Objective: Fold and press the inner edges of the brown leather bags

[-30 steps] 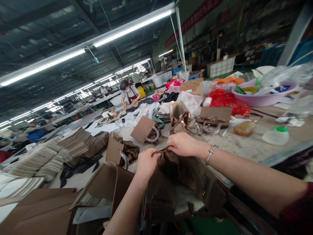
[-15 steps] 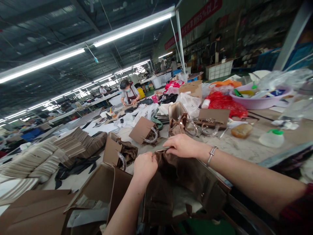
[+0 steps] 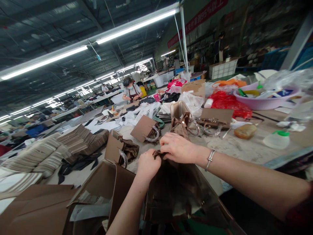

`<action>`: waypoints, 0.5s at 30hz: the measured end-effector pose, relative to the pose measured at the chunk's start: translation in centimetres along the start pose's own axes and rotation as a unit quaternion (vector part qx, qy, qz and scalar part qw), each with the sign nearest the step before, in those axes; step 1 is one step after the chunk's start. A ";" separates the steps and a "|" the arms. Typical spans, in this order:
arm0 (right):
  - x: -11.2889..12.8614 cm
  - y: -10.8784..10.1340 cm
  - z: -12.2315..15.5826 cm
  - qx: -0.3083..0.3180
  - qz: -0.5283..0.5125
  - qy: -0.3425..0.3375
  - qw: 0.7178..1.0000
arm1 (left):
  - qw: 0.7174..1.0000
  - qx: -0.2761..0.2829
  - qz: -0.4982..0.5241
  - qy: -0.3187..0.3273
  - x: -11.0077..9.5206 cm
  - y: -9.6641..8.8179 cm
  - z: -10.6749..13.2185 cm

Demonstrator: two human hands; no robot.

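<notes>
A brown handbag piece (image 3: 178, 186) with a loose, soft lining hangs in front of me at the table's edge. My left hand (image 3: 149, 163) pinches the gathered upper edge of its lining. Close beside it, my right hand (image 3: 177, 147) is closed on the same edge, fingers bent down, a metal bracelet on the wrist. The fingertips of both hands nearly meet. To the left stands an open brown bag body (image 3: 122, 186) with pale paper inside. Just beyond my hands lie a small bag (image 3: 113, 148) and a bag panel with a wrapped handle (image 3: 142, 128).
Stacked brown and cream panels (image 3: 80, 142) fill the left. A purple basin (image 3: 259, 101), red plastic bag (image 3: 228, 102), green-capped bottle (image 3: 277, 140) and amber block (image 3: 245, 131) lie at the right. A co-worker (image 3: 132, 91) works farther down the table.
My right hand has moved slightly left, closer to my left hand, and its fingers are more curled. The lining edge between them is more bunched. The view has shifted a little.
</notes>
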State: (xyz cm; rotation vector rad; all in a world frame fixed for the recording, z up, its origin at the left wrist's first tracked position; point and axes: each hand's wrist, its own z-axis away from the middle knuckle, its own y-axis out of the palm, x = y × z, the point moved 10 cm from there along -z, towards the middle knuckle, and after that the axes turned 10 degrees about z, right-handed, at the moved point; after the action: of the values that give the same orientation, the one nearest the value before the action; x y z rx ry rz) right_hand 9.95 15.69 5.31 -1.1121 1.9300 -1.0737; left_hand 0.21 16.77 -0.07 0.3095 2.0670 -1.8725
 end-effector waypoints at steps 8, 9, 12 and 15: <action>-0.1 0.2 0.2 -0.007 -0.044 -0.018 0.999 | 0.993 0.028 0.103 0.044 -0.1 0.0 0.1; 0.0 0.1 0.2 -0.007 -0.058 -0.033 0.998 | 0.992 0.032 0.111 0.048 -0.1 0.0 0.1; -0.2 0.1 0.1 -0.004 -0.100 -0.059 0.993 | 0.990 0.040 0.124 0.056 -0.2 0.2 0.0; -0.6 0.4 0.0 0.000 -0.129 -0.063 0.990 | 0.988 0.038 0.136 0.061 -0.2 0.2 0.0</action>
State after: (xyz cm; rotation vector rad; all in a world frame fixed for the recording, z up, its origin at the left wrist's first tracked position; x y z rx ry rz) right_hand 10.08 16.34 5.04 -1.4241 1.7211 -1.1072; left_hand 0.51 16.79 -0.21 0.7036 1.9173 -1.8069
